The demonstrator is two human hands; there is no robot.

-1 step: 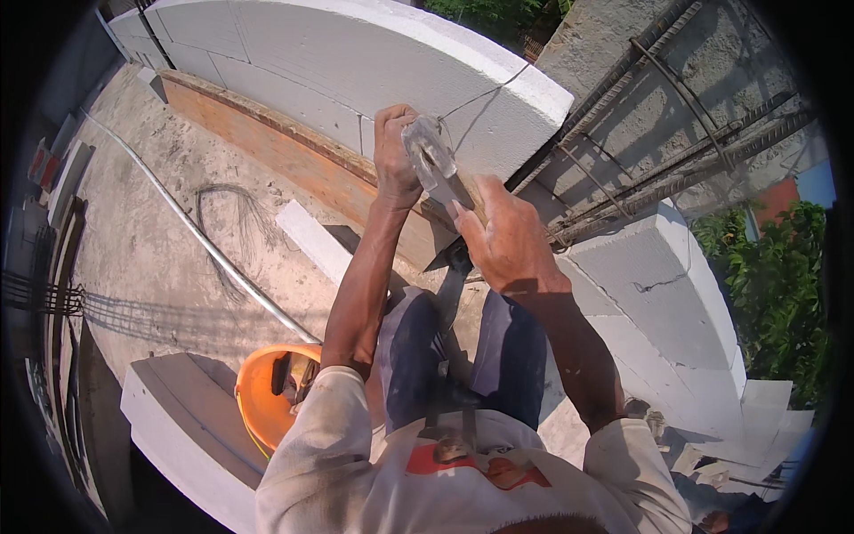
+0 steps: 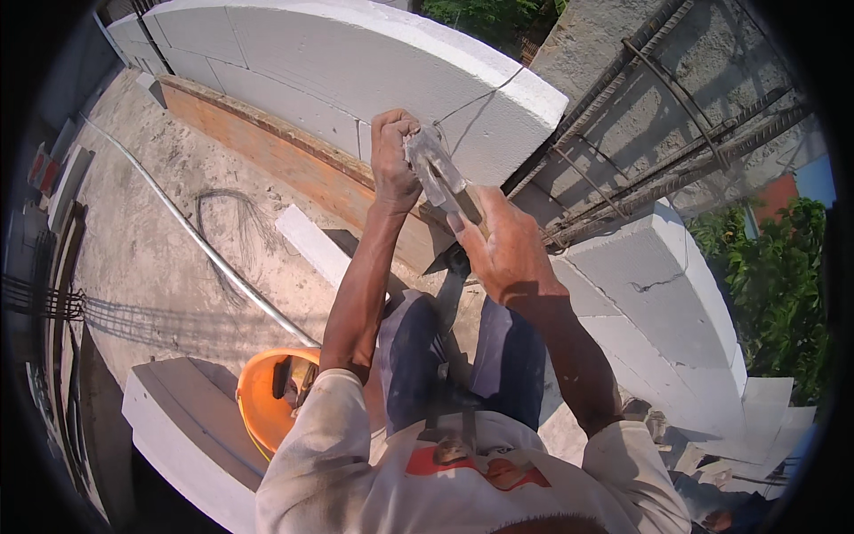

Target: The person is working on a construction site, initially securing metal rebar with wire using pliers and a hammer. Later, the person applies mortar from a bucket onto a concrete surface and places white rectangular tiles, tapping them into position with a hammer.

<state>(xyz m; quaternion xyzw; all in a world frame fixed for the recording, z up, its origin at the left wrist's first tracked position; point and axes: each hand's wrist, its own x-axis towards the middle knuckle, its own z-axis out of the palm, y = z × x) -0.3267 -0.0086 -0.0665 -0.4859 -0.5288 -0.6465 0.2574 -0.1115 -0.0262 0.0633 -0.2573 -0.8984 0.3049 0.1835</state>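
Note:
My right hand (image 2: 505, 236) is closed around the wooden handle (image 2: 469, 206) of a hand tool. Its pale grey head (image 2: 433, 167) is caked with dust, and I cannot tell its exact kind. My left hand (image 2: 394, 151) is curled closed beside the head's far end, its fingers against or very near it. Whatever those fingers hold, if anything, is hidden. Both hands are in front of the face of a curved white block wall (image 2: 311, 67). A thin dark wire (image 2: 485, 96) crosses the wall just beyond the tool.
Along the wall's foot runs a rusty-orange board (image 2: 267, 133). Rebar (image 2: 640, 187) stands by a rough concrete column at right, with more white blocks (image 2: 640, 285) below. An orange bucket (image 2: 267, 387), a curved block (image 2: 182, 418), a white strip (image 2: 311, 242) and a pale pipe (image 2: 213, 254) are at left.
The view has shifted very slightly. Both hands and the tool keep almost the same pose.

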